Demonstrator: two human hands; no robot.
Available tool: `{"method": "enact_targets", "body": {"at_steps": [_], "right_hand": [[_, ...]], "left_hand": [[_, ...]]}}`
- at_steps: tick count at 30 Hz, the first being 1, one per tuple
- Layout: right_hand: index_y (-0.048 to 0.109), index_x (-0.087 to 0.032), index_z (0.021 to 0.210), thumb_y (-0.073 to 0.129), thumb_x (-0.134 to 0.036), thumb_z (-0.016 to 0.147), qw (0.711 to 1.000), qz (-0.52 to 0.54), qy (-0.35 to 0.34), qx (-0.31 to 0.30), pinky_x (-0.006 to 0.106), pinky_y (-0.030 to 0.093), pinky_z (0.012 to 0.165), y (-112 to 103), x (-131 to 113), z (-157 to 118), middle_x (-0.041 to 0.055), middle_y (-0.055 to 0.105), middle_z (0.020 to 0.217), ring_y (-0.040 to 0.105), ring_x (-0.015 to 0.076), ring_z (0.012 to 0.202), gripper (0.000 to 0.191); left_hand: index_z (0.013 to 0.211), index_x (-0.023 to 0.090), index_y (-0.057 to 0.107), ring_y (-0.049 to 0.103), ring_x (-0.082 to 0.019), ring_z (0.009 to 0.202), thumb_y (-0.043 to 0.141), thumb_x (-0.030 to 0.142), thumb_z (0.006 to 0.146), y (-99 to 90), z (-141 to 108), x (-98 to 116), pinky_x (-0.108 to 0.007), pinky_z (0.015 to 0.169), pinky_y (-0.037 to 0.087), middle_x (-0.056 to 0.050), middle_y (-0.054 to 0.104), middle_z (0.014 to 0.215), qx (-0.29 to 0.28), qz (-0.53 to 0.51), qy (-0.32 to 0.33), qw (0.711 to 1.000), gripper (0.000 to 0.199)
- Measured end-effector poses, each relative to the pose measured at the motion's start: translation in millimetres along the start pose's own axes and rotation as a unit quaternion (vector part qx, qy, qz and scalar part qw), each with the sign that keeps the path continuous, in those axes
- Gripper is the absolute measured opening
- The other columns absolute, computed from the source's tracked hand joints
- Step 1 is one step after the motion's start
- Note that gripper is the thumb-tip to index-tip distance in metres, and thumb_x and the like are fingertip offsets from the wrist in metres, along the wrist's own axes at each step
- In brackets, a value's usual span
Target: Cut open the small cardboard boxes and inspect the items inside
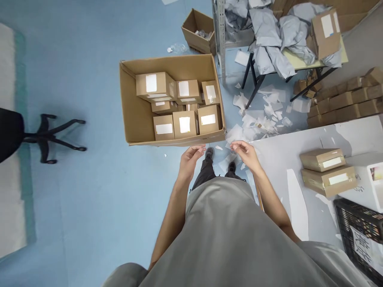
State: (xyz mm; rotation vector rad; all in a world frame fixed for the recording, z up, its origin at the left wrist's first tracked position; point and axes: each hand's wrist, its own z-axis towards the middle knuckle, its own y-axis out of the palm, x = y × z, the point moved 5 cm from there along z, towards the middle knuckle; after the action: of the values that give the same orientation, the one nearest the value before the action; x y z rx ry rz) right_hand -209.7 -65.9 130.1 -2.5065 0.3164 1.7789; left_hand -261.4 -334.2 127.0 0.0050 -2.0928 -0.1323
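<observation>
My left hand (190,159) is held in the air just below the near edge of a large open cardboard carton (128,107). Its fingers are loosely bent, a little apart from the thumb, with nothing visible in them. Near the carton's right front corner is my right hand (245,154), also empty, with fingers curved and slightly spread. Neither hand visibly grips the carton. Inside it lie several smaller brown boxes with white labels, among them a larger box (161,89) at the back left and a labelled box (184,124) at the front.
At right, a table (269,159) bears two stacked boxes (329,181) and a black crate (356,223). Grey parcels (265,30) cover a small table beyond. Paper scraps (257,123) litter the floor. A smaller carton (194,38) stands behind; a black chair (44,135) is left.
</observation>
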Motion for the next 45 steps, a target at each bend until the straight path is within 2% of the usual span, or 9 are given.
{"method": "enact_targets", "body": {"at_steps": [3, 7, 14, 19, 27, 33, 38, 42, 45], "right_hand": [[0.085, -0.027, 0.114, 0.086, -0.076, 0.091, 1.0, 0.015, 0.001, 0.025, 0.046, 0.065, 0.11, 21, -4, 13, 0.0081, 0.089, 0.116, 0.084, 0.0273, 0.11, 0.054], [0.085, -0.027, 0.114, 0.087, -0.074, 0.091, 0.993, 0.035, 0.016, 0.113, 0.047, 0.066, 0.108, 40, -4, 11, 0.0082, 0.09, 0.115, 0.085, 0.0277, 0.107, 0.052], [0.085, -0.027, 0.114, 0.088, -0.076, 0.089, 0.941, 0.09, 0.023, 0.326, 0.048, 0.066, 0.106, 34, 10, -41, 0.0087, 0.09, 0.115, 0.084, 0.0283, 0.106, 0.055], [0.084, -0.026, 0.114, 0.087, -0.077, 0.09, 0.875, 0.117, 0.033, 0.468, 0.048, 0.065, 0.108, 14, 29, -109, 0.0095, 0.089, 0.115, 0.083, 0.0285, 0.107, 0.057], [0.083, -0.025, 0.114, 0.086, -0.077, 0.089, 0.815, 0.171, -0.02, 0.552, 0.047, 0.065, 0.103, -64, 53, -187, 0.011, 0.089, 0.115, 0.084, 0.028, 0.104, 0.058], [0.084, -0.025, 0.115, 0.085, -0.073, 0.092, 0.794, 0.199, -0.03, 0.574, 0.048, 0.065, 0.104, -143, 71, -267, 0.0112, 0.089, 0.115, 0.084, 0.0285, 0.105, 0.053], [0.083, -0.025, 0.111, 0.087, -0.072, 0.088, 0.781, 0.234, -0.002, 0.578, 0.049, 0.064, 0.106, -175, 98, -319, 0.0119, 0.089, 0.115, 0.084, 0.0286, 0.105, 0.053], [0.083, -0.024, 0.112, 0.086, -0.074, 0.087, 0.766, 0.263, 0.018, 0.586, 0.051, 0.064, 0.106, -180, 121, -339, 0.013, 0.089, 0.117, 0.084, 0.0299, 0.105, 0.056], [0.084, -0.024, 0.11, 0.086, -0.078, 0.085, 0.748, 0.279, 0.032, 0.601, 0.051, 0.064, 0.104, -178, 135, -344, 0.0138, 0.09, 0.116, 0.084, 0.0308, 0.104, 0.06]], "left_hand": [[0.095, 0.024, 0.079, 0.079, -0.034, 0.128, 0.102, 0.073, 0.068, -6.1, 29, 11, -0.053, 0.122, 0.056, -0.014, 0.084, 0.136, -0.022, -0.01, -0.004, 1.0, 0.06], [0.095, 0.024, 0.079, 0.079, -0.035, 0.13, 0.101, 0.072, 0.07, 5.3, 67, 27, -0.054, 0.125, 0.054, -0.014, 0.084, 0.137, -0.132, 0.027, -0.028, 0.99, 0.059], [0.097, 0.025, 0.082, 0.077, -0.035, 0.133, 0.096, 0.06, 0.077, 66.7, 126, 26, -0.056, 0.127, 0.054, -0.014, 0.084, 0.137, -0.331, 0.128, -0.054, 0.933, 0.043], [0.087, 0.025, 0.078, 0.078, -0.034, 0.133, 0.086, 0.051, 0.084, 146.6, 118, 12, -0.053, 0.124, 0.057, -0.012, 0.086, 0.129, -0.439, 0.173, -0.025, 0.881, 0.027], [0.118, 0.024, 0.079, 0.079, -0.031, 0.132, 0.076, 0.048, 0.096, 290.2, 26, -40, -0.053, 0.124, 0.06, -0.013, 0.083, 0.137, -0.54, 0.23, 0.05, 0.808, 0.033], [0.138, 0.022, 0.074, 0.072, -0.034, 0.144, 0.075, 0.033, 0.093, 435.9, -37, -126, -0.054, 0.127, 0.057, -0.016, 0.075, 0.153, -0.548, 0.3, 0.141, 0.768, 0.046], [0.147, 0.02, 0.072, 0.058, -0.038, 0.159, 0.076, 0.026, 0.092, 547.9, -65, -180, -0.057, 0.138, 0.044, -0.02, 0.068, 0.159, -0.514, 0.404, 0.246, 0.716, 0.056], [0.147, 0.018, 0.072, 0.05, -0.04, 0.163, 0.076, 0.023, 0.091, 607.1, -77, -199, -0.057, 0.142, 0.036, -0.021, 0.069, 0.153, -0.503, 0.472, 0.309, 0.655, 0.056], [0.148, 0.022, 0.07, 0.048, -0.042, 0.162, 0.078, 0.022, 0.088, 635.5, -76, -209, -0.063, 0.141, 0.034, -0.019, 0.069, 0.154, -0.493, 0.507, 0.312, 0.635, 0.061]]}}
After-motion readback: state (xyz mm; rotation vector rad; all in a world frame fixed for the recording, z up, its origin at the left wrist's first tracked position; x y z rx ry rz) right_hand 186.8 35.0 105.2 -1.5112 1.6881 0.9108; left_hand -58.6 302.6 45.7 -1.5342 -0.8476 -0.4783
